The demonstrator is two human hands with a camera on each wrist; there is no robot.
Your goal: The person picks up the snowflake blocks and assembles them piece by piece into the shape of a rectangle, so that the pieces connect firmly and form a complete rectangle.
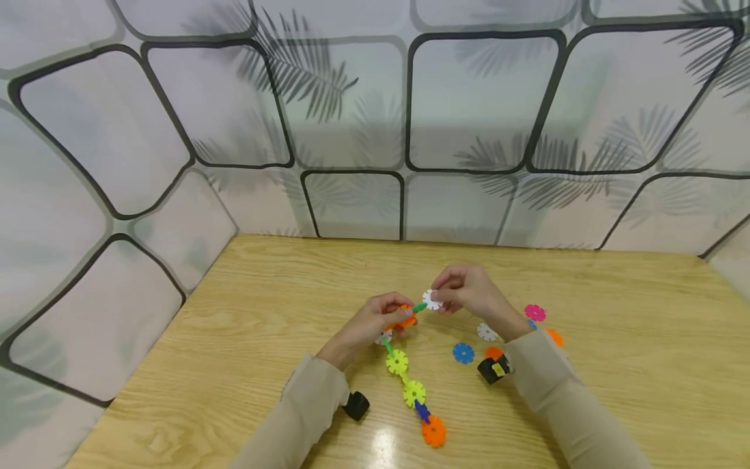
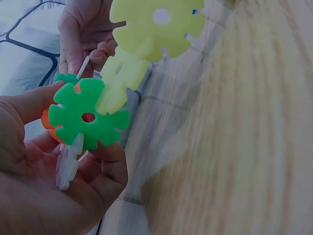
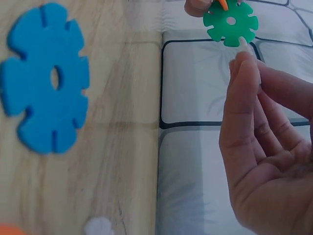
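My left hand (image 1: 370,318) grips an orange notched disc (image 1: 407,316) in a chain of interlocking plastic discs. From that hand the chain runs toward me through a white disc (image 1: 383,337), a green disc (image 2: 73,120), yellow discs (image 1: 414,393) and a dark blue disc (image 1: 422,411) to an orange end disc (image 1: 433,431). Beyond the held orange disc, another green disc (image 1: 419,307) sticks out to the right. Between thumb and fingertips, my right hand (image 1: 471,292) pinches a white disc (image 1: 431,300), its edge against that green disc. Whether their slots are joined is hidden.
Loose discs lie near the right forearm: a blue disc (image 1: 463,353), a white disc (image 1: 487,331), a pink disc (image 1: 535,312) and orange discs (image 1: 554,337). Black wrist devices (image 1: 356,406) show at both sleeves. A patterned curtain (image 1: 480,104) stands behind the wooden table (image 1: 263,280).
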